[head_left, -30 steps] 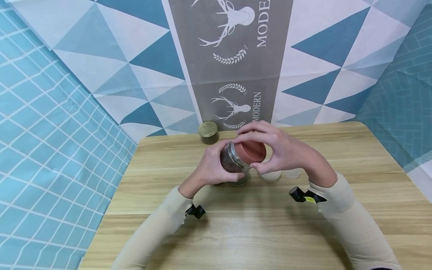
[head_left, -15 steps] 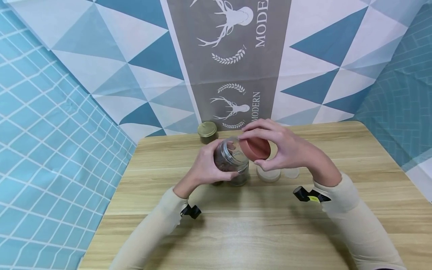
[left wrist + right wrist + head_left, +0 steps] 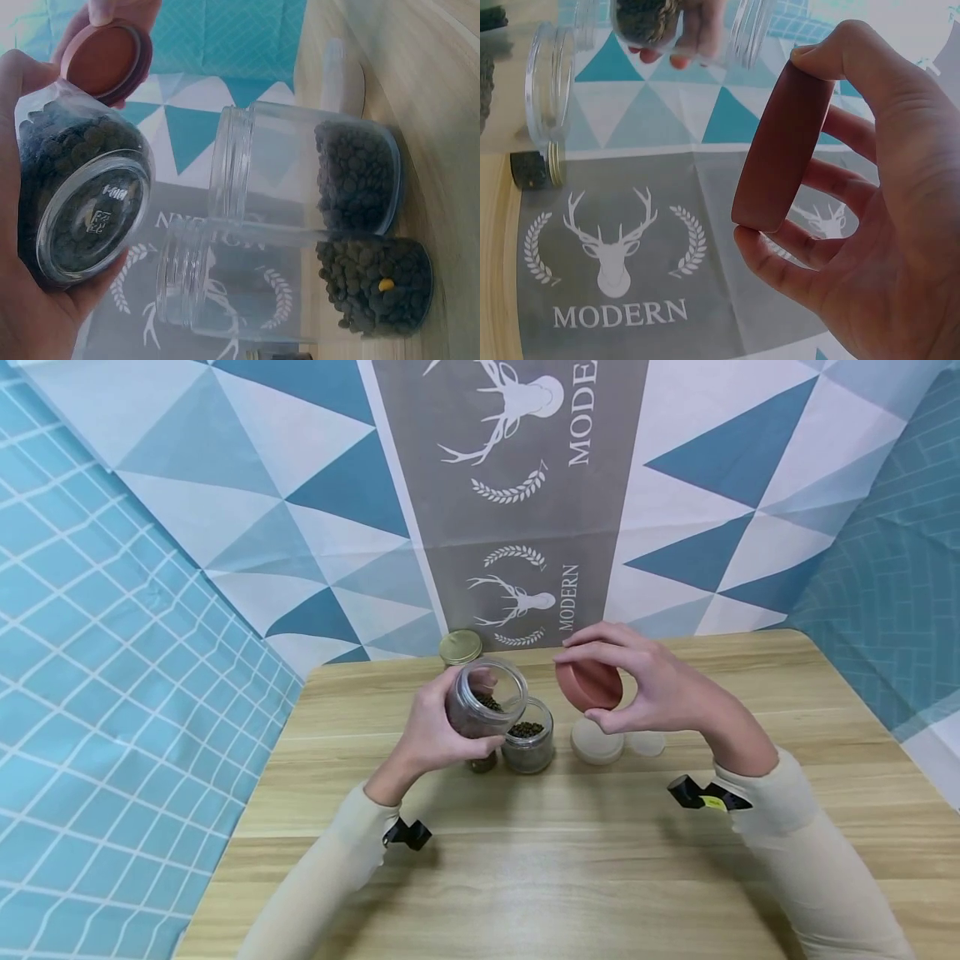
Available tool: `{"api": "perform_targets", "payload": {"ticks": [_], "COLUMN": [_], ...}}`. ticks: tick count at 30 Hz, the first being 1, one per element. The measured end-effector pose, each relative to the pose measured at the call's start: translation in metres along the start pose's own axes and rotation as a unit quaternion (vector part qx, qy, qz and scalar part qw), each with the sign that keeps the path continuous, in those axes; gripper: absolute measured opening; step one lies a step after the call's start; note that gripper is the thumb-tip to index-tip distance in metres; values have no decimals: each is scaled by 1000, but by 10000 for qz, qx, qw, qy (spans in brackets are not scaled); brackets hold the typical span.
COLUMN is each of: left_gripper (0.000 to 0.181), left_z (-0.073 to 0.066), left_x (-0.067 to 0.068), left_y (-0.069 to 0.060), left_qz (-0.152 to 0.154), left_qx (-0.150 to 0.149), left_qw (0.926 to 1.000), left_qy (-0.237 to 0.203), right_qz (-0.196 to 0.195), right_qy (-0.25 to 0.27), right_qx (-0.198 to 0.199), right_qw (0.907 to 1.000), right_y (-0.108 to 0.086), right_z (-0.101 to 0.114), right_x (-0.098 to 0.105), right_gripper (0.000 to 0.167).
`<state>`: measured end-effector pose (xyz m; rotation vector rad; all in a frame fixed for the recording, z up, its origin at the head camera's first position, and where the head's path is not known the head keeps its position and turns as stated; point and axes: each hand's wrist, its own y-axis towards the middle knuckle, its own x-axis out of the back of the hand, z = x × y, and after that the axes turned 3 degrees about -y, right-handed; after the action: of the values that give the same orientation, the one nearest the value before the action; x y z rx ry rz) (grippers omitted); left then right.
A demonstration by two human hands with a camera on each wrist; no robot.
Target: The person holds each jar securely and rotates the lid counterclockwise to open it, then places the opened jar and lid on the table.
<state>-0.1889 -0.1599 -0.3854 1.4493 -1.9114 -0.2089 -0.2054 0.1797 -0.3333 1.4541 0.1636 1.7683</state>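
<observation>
My left hand [image 3: 441, 727] grips a clear glass jar [image 3: 480, 697] holding dark pellets, tilted with its uncovered mouth toward the right. In my right hand [image 3: 660, 681] a reddish-brown round lid [image 3: 588, 683] is pinched by its rim, apart from the jar. Below them an uncovered jar [image 3: 528, 752] with dark pellets stands on the table. The left wrist view shows that jar [image 3: 352, 176] beside another uncovered jar [image 3: 367, 289], whose pellets include one yellow piece. The right wrist view shows the lid [image 3: 784, 146] edge-on between thumb and fingertips.
A small dark jar with a gold lid [image 3: 461, 647] stands at the table's back edge. Right of the standing jars lie a whitish round lid [image 3: 597, 742] and a thin translucent disc [image 3: 647, 743]. Patterned cloth [image 3: 525, 527] hangs behind the wooden table [image 3: 525, 877].
The reddish lid has come off the held jar. My right hand has moved right with it, while my left hand has moved left with the jar, bringing the pellets in the standing jar into view.
</observation>
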Motion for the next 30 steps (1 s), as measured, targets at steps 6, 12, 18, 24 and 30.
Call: {"api": "perform_targets", "payload": {"ticks": [6, 12, 18, 24, 30], "left_gripper": [82, 81, 83, 84, 85], "left_z": [6, 10, 17, 22, 31], "left_x": [5, 13, 23, 32, 38], "left_y": [-5, -9, -15, -20, -25], "left_qz": [-387, -799, -1155, -1481, -1675], "left_qx": [-226, -264, -276, -298, -562], "left_qw": [9988, 9963, 9927, 9874, 9809], "left_qy": [-183, -185, -224, -474, -814], "right_qz": [-18, -27, -64, -143, -186], "right_qy": [-108, -303, -485, -580, -614], "right_qx": [-258, -472, -538, -612, -824], "right_qw": [9996, 9984, 9974, 9963, 9945], "right_y": [-9, -18, -29, -40, -49], "right_z": [-4, -10, -19, -26, -28], "right_x": [5, 8, 11, 17, 20], "right_gripper": [73, 71, 70, 74, 72]}}
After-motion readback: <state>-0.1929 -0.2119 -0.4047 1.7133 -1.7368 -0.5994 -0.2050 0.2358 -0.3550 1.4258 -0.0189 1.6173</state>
